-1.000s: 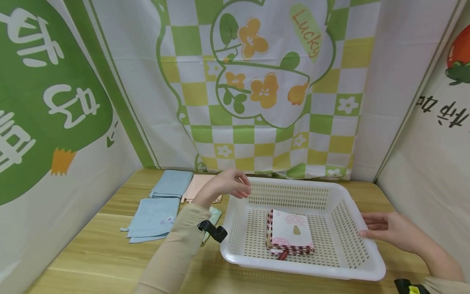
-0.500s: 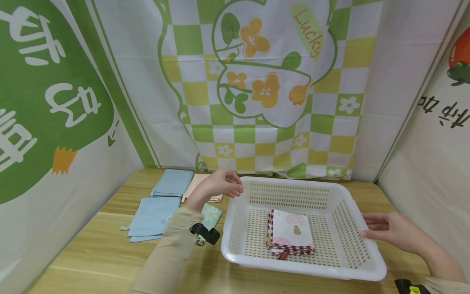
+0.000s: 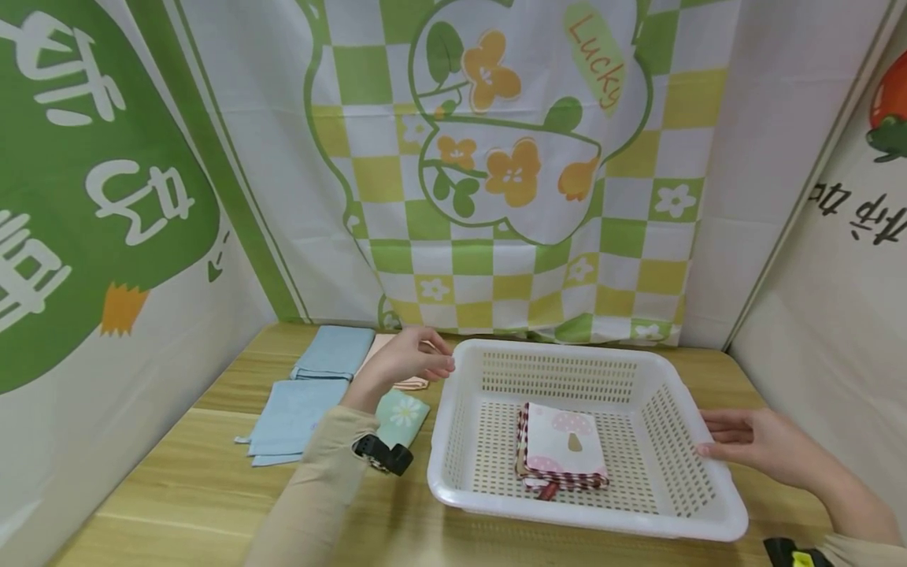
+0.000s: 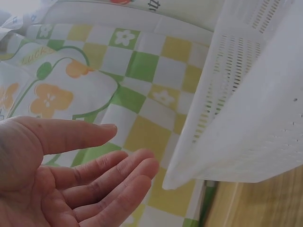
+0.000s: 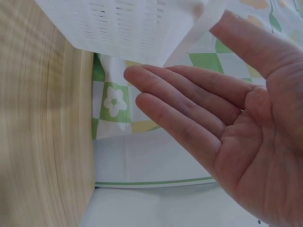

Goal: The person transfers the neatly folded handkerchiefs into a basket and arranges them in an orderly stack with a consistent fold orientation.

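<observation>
A white perforated plastic basket (image 3: 595, 516) stands on the wooden table. Inside lies a stack of folded cloths (image 3: 567, 441), its top one white with a pink mushroom print and red checked edges. My left hand (image 3: 414, 358) hovers just off the basket's far left corner, fingers loosely bent and holding nothing. In the left wrist view a gap shows between the left fingertips (image 4: 150, 165) and the basket wall (image 4: 227, 94). At the basket's right side is my right hand (image 3: 761, 445), fingers nearly straight, thumb tip at the rim. The right wrist view shows its palm bare.
Left of the basket lie two folded light blue cloths (image 3: 294, 417), a peach cloth (image 3: 412, 384) partly behind the left hand, and a green cloth (image 3: 404, 417) with a white daisy. A checked curtain (image 3: 524, 276) hangs behind the table, with printed fabric walls on both sides.
My left hand has drawn back leftward from over the basket's rim, uncovering more of the green daisy cloth. The right hand and the basket have stayed nearly in place.
</observation>
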A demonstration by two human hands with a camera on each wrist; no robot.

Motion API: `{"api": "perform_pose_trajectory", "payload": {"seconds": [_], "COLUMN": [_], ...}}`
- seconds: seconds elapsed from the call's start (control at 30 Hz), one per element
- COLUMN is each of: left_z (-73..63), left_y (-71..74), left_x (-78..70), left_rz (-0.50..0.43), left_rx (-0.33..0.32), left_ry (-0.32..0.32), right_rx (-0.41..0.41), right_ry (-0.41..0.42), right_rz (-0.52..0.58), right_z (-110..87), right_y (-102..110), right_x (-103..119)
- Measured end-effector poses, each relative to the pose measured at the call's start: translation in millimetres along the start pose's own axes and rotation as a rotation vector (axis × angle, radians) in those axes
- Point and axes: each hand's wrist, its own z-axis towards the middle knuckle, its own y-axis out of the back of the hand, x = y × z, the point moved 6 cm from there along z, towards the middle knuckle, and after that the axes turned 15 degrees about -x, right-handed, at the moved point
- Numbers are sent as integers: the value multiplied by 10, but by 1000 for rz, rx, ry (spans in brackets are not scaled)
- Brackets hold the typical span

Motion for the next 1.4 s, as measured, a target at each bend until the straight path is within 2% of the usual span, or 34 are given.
{"api": "perform_pose_trajectory", "payload": {"seconds": [0.23, 0.6, 0.97, 1.4], "left_z": [-42, -60, -29, -42], "left_y": [31, 122, 174, 243], "left_x": [68, 198, 378, 623], "left_rz": [17, -20, 0, 28], "left_rx": [-22, -35, -37, -73], "left_ry": [7, 5, 8, 48], "right_rx": [-6, -21, -22, -6], "right_ry": [-2, 9, 7, 7], "right_rz": [-24, -24, -12, 16], "right_z": [-6, -7, -5, 0], "right_y": [3, 14, 12, 6], "right_x": [-3, 2, 8, 6]}}
